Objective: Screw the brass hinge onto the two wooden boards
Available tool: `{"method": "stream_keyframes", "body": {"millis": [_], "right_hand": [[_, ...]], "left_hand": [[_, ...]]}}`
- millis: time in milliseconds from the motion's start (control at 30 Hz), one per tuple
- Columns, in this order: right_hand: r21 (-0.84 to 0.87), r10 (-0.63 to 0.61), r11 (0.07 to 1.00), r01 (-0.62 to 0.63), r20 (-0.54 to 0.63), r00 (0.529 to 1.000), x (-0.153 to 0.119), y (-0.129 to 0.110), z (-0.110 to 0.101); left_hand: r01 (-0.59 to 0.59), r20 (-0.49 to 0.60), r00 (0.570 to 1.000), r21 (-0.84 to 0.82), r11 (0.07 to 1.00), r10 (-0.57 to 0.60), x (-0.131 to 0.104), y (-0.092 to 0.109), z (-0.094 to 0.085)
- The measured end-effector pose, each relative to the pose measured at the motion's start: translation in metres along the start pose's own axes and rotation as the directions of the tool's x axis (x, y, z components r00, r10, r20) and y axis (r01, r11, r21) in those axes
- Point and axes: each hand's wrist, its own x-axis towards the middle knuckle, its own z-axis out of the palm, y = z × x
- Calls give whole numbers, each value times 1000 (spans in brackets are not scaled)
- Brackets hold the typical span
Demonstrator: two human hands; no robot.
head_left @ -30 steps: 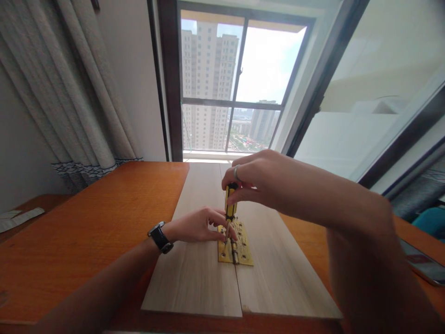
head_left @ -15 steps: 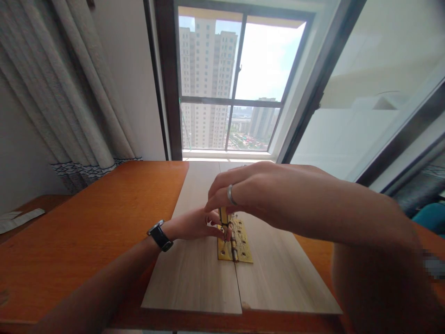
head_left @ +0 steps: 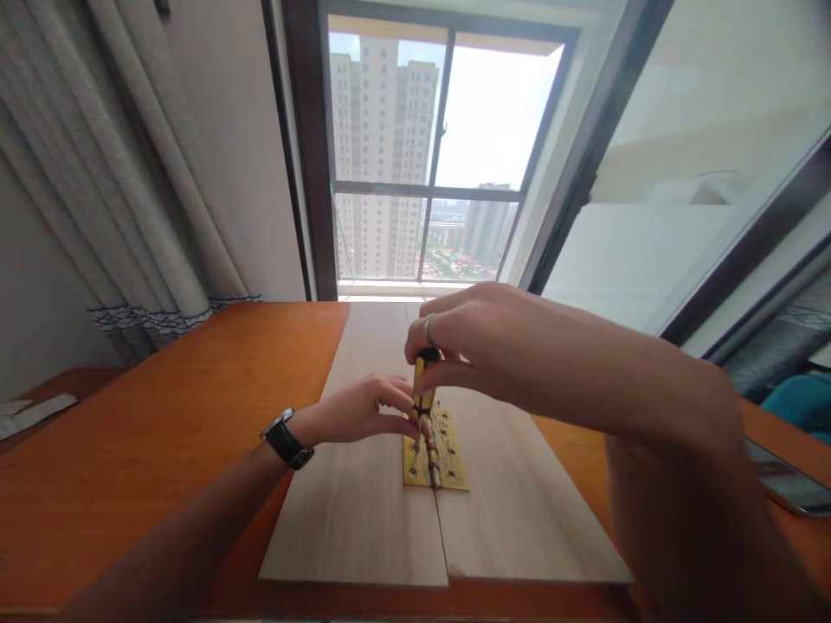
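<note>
My right hand [head_left: 473, 337] grips a screwdriver [head_left: 425, 381] with a yellow and black handle from above, its shaft pointing down. My left hand [head_left: 363, 408] reaches in from the left, thumb and fingers closed about the lower shaft; whether a screw is also between them is hidden. Beneath the fingertips lies a brass hinge [head_left: 453, 463], opened flat across the seam of two pale wooden boards [head_left: 363, 528]. Several holes show in its leaves. The screwdriver's tip is over the left leaf, close to a hole.
The boards lie on an orange-brown wooden table [head_left: 260, 372]. A phone [head_left: 789, 480] rests on the right, beside my forearm. Beyond the table stands a window [head_left: 428, 186], with a grey curtain [head_left: 130, 173] to the left. White strips [head_left: 39, 415] lie far left.
My right hand has risen slightly and its grip has shifted, so more of the screwdriver's handle shows. My left hand stays near the shaft. The view has shifted a little.
</note>
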Motion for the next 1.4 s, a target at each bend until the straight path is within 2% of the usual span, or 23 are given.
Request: {"method": "stream_keyframes", "body": {"millis": [167, 333, 633, 767, 900, 1033, 1200, 1400], "right_hand": [[74, -22, 997, 21, 3, 1000, -1, -6, -2], [130, -65, 990, 62, 22, 998, -7, -8, -6], [9, -16, 1000, 16, 17, 1000, -3, 3, 2], [-31, 13, 999, -12, 33, 999, -3, 5, 3], [-37, 43, 998, -42, 18, 999, -1, -3, 1], [56, -31, 998, 30, 19, 999, 1, -5, 0], [144, -107, 984, 105, 8, 994, -2, -1, -3], [105, -90, 991, 88, 12, 996, -5, -3, -3]], "left_hand": [[-1, -75, 997, -35, 999, -1, 0, -7, 3], [-18, -46, 999, -69, 997, 15, 0, -5, 2], [53, 3, 999, -114, 992, -53, 0, -8, 0], [97, -38, 994, -117, 988, -102, 0, -10, 3], [82, -81, 992, -177, 981, -97, 0, -12, 7], [70, -98, 992, -125, 990, -83, 0, -10, 6], [4, -71, 997, -75, 997, -9, 1, -11, 4], [-3, -51, 999, -101, 995, -2, 1, -14, 5]]}}
